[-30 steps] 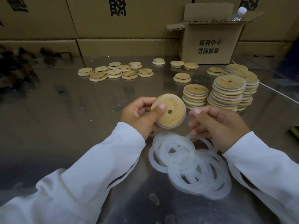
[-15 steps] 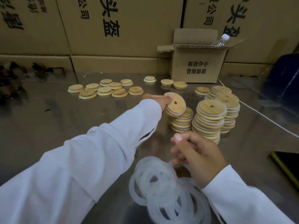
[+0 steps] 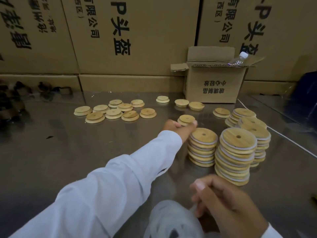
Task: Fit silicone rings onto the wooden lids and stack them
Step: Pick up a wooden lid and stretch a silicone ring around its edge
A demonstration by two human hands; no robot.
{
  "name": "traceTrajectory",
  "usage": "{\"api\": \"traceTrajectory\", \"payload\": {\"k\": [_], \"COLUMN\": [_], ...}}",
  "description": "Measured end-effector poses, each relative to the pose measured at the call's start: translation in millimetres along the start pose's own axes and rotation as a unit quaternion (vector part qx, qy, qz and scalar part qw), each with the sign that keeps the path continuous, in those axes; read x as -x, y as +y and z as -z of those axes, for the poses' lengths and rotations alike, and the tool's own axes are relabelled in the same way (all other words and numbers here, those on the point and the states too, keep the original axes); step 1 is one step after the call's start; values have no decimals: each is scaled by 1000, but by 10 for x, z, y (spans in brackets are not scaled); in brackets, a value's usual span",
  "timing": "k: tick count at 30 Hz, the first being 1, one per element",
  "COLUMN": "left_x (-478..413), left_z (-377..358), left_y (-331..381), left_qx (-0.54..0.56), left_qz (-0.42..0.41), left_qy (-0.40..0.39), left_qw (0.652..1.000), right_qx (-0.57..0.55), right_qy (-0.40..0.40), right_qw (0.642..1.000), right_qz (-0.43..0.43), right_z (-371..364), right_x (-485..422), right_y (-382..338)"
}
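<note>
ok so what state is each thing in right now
left hand: pinching a bare lid
right hand: fingers curled at the ring heap, grip too blurred to tell
stacks: ringed lids, standing
loose lids: no rings, lying flat
small box: flaps open, bottle poking out

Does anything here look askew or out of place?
The front stack of round wooden lids with white silicone rings leans slightly: its lids sit staggered, the top right of the bottom. Nothing spilled or damaged shows.

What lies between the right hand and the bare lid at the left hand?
Head view: the shorter ringed stack stands between right hand and bare lid.
</note>
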State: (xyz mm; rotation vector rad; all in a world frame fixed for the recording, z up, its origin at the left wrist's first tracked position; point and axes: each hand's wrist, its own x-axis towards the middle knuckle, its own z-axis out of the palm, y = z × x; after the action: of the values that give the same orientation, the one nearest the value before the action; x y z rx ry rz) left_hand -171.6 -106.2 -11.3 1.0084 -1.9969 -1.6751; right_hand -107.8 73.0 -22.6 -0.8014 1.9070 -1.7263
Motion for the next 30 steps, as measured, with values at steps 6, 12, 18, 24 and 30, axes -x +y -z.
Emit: {"api": "traceTrajectory", "payload": {"k": [6,12,18,24,30], "left_x": [-712,-1186,-1341,-1155,-449], "left_z": [824,1309,1323,1403,1350], "left_y": [-111,-368,-381,-315,137], "left_qx": [-133,-466,-474,-374,-277], "left_qz": [-81,-146,-119,-118,-296], "left_qy": [223,179,143,152,112], "left_qw": [962,854,861,907,907], "right_qx": [-4,22,54,64,9], "right_qy": [4,10,14,-8,-13], "right_qw": [1000,1000,998,998,999], "right_qz": [-9,-5,14,25,45], "right_z": [33,42,17,15,38], "right_x": [-27,-74,-62,-34,-10], "right_y": [-45,-10,16,32,-91]}}
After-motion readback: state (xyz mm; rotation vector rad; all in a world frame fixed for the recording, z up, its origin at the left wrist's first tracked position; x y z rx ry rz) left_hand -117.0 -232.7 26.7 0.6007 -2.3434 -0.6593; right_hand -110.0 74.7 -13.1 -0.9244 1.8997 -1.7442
